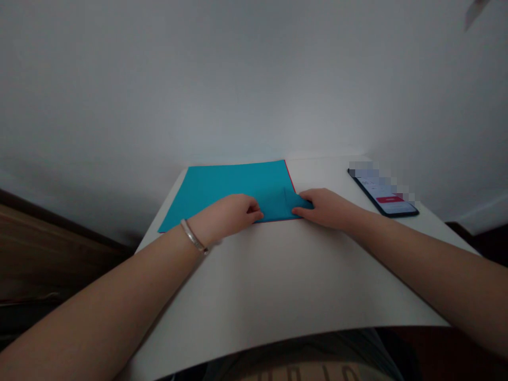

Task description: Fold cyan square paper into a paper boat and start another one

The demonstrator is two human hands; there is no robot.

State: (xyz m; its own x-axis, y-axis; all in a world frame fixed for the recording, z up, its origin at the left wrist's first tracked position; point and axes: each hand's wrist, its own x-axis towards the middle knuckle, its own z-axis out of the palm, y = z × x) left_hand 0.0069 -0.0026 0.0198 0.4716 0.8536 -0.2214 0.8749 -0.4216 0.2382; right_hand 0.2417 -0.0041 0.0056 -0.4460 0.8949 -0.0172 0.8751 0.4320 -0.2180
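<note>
A bright blue sheet of paper point(222, 182) lies flat on the white table, with a thin red edge showing along its right side and front. My left hand point(234, 214), with a silver bangle point(193, 237) at the wrist, has its fingers curled and closed at the sheet's front edge. My right hand point(325, 207) pinches a blue paper flap point(294, 202) between thumb and fingers at the front right corner. I cannot tell whether this flap is a folded part of the sheet or a separate piece. The left fingertips hide part of the front edge.
A phone point(384, 193) with its screen lit lies on the right of the white table point(270, 286). A pale wall point(238, 79) rises right behind the table. Brown wooden boards point(47, 259) stand at the left, beyond the table's side.
</note>
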